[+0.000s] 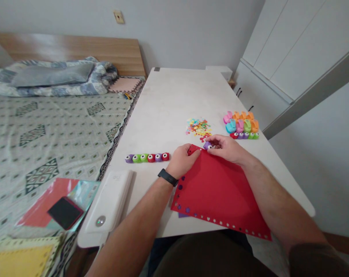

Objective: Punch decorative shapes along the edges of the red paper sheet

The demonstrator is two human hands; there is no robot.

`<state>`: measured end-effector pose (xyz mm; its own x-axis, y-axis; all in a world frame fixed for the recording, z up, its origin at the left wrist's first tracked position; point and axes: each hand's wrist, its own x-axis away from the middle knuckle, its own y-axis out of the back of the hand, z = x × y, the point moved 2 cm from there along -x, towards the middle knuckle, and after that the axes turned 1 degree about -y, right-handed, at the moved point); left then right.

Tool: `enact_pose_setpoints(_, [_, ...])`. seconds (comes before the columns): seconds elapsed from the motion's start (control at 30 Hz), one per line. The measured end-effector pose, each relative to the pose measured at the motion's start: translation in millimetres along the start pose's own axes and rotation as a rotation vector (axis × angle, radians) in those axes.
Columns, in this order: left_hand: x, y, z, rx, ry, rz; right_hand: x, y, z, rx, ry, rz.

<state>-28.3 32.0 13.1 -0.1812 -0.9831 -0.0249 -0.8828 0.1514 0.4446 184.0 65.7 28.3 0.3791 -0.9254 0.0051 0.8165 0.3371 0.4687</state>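
A red paper sheet [217, 192] lies on the white table [174, 100], with small punched holes along its lower edges. My left hand [181, 161] grips the sheet's top corner. My right hand [224, 148] is shut on a small purple craft punch [207, 145] at the sheet's upper edge. A row of small craft punches [147, 157] stands to the left of my left hand. Beyond my right hand lie scattered colourful paper cutouts [199, 127], with larger multicoloured punches [240, 123] farther right.
A white box-like device [109, 200] sits near the table's left edge. Beside the table is a patterned bed [55, 146], holding a black phone [65, 212] on coloured sheets. A purple sheet [183, 215] peeks from under the red one. White cabinets [295, 50] stand to the right.
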Motion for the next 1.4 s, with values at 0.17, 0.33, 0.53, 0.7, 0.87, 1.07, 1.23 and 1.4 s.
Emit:
enact_pose_setpoints(0.17, [-0.2, -1.4, 0.6, 0.001, 0.009, 0.018, 2.4, -0.2, -0.3, 0.004, 0.025, 0.007])
enact_pose_setpoints(0.33, [0.2, -2.5, 0.5, -0.005, 0.021, 0.019, 5.8, -1.8, -0.1, 0.026, 0.036, 0.026])
enact_pose_setpoints(0.53, [0.2, -1.2, -2.2, 0.017, 0.02, 0.01, 7.8, -7.9, 2.3, 0.053, 0.06, 0.043])
enact_pose_setpoints(0.7, [1.0, -0.2, -3.7, 0.002, -0.004, 0.011, 6.8, -5.0, 2.5, 0.016, 0.026, -0.036])
enact_pose_setpoints(0.87, [1.3, -0.2, -5.6, -0.028, -0.007, 0.007, 6.9, -3.8, 0.9, 0.073, 0.03, -0.037])
enact_pose_setpoints(1.07, [1.7, -0.3, -6.7, -0.026, -0.008, 0.011, 7.6, -3.4, 2.8, 0.097, 0.041, -0.064])
enact_pose_setpoints(1.23, [1.4, -0.9, -5.4, -0.042, -0.014, 0.009, 8.6, -3.8, 2.3, 0.083, 0.049, -0.058])
enact_pose_setpoints(1.4, [0.6, -1.7, -5.3, -0.036, -0.017, 0.007, 9.1, -8.2, 0.1, 0.055, 0.071, -0.021])
